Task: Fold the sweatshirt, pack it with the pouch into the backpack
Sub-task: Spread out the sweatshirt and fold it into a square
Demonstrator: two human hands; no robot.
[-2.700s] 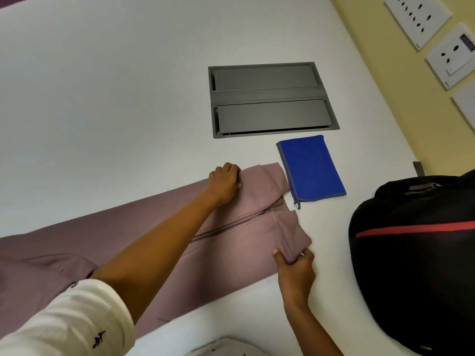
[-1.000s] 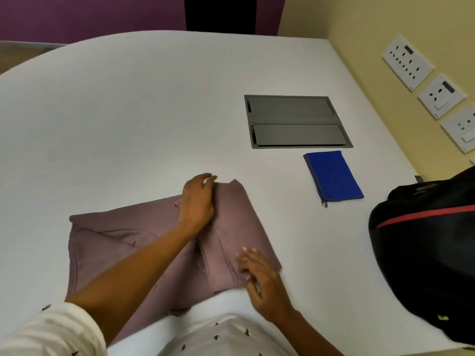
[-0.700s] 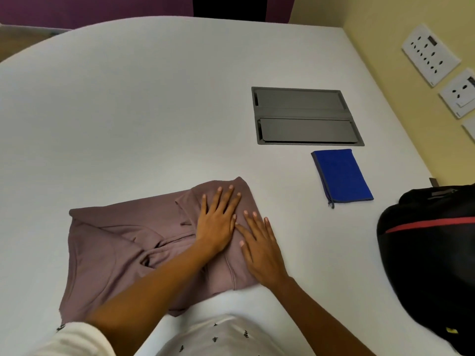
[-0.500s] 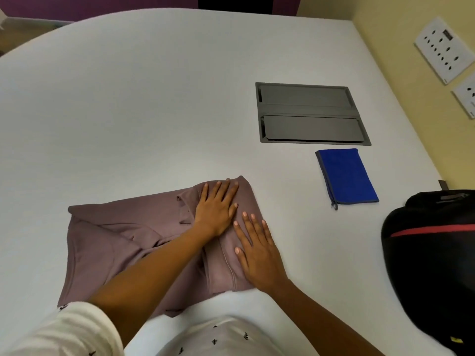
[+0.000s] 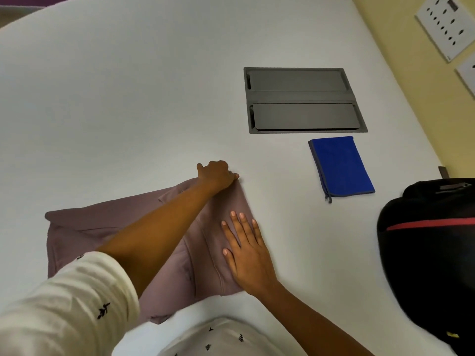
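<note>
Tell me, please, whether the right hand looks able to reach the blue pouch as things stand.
Probably yes. The right hand lies flat on the sweatshirt, holding nothing, and only bare table separates it from the blue pouch; the backpack sits aside.

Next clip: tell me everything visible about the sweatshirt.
The sweatshirt is dusty mauve and looks like a soft, matte knit. It lies partly folded into a rough, rumpled rectangle on the white table, near the person. Overlapping layers and a stitched seam show on its right part. The left hand curls round its far right corner. The right hand lies flat on its right side, fingers straight.
</note>
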